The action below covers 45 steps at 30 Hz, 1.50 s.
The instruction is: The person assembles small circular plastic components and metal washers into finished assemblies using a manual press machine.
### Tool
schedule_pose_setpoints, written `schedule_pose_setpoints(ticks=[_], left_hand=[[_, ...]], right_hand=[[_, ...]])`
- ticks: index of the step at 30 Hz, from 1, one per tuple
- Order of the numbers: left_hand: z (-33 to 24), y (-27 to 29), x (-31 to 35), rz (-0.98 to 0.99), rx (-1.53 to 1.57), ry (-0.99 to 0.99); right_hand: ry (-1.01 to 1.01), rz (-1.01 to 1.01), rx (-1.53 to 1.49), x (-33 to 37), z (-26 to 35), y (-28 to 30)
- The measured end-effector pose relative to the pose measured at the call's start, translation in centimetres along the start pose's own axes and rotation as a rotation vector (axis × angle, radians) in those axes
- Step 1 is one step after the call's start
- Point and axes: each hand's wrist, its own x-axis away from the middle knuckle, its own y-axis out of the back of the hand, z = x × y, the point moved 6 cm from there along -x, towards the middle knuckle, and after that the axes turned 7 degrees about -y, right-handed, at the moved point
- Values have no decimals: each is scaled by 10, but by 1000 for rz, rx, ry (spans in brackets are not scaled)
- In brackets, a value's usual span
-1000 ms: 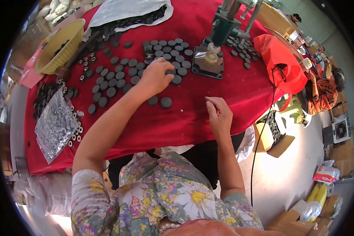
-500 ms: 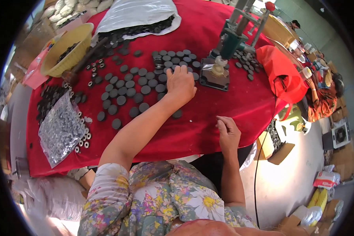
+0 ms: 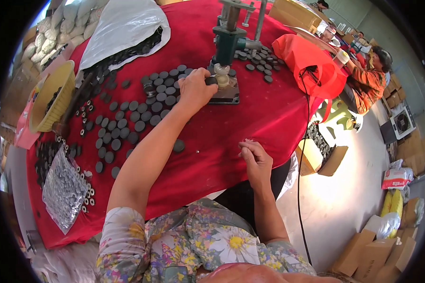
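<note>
My left hand (image 3: 195, 89) reaches across the red-covered table, closed on a dark round disc (image 3: 211, 81) between thumb and fingers. It is just beside the clear pale die (image 3: 222, 79) on the base of a green hand press (image 3: 227, 45). Left of this hand, many similar grey discs (image 3: 140, 126) lie spread in loose rows, with a short stack (image 3: 149, 89) among them. My right hand (image 3: 257, 162) hovers by the table's near edge, fingers curled and pinched together; what they hold, if anything, is too small to make out.
A white sack (image 3: 127, 30) spills dark pieces at the back left. A yellow basket (image 3: 61, 96) and a clear bag of small metal parts (image 3: 65, 191) are on the left. A red bag (image 3: 307, 61) lies right of the press. Another person (image 3: 370, 82) sits beyond.
My left hand has moved from among the discs to the press's die, and a disc now shows in its fingers. The right hand's fingers have drawn together. The view has shifted rightward.
</note>
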Motion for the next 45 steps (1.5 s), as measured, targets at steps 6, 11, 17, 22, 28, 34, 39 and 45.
schedule_pose_setpoints(ticks=[6, 11, 17, 22, 28, 34, 39, 45], left_hand=[[16, -23, -17, -55, 48, 118], [6, -38, -25, -152, 59, -48], [26, -47, -27, -28, 109, 56], [22, -51, -23, -22, 147, 37], [19, -43, -12, -30, 136, 35], [14, -41, -10, -30, 146, 3], [33, -43, -10, -22, 136, 47], [24, -44, -18, -65, 221, 46]], right_hand=[[-57, -56, -58, 11, -3, 21], [-150, -108, -128, 11, -15, 33], [-122, -185, -43, -46, 10, 51], [170, -288, -132, -180, 93, 64], [245, -228, -158, -353, 175, 30], [69, -52, -73, -414, 211, -4], [-22, 87, -249, -404, 202, -23], [-58, 328, -517, -378, 211, -18]])
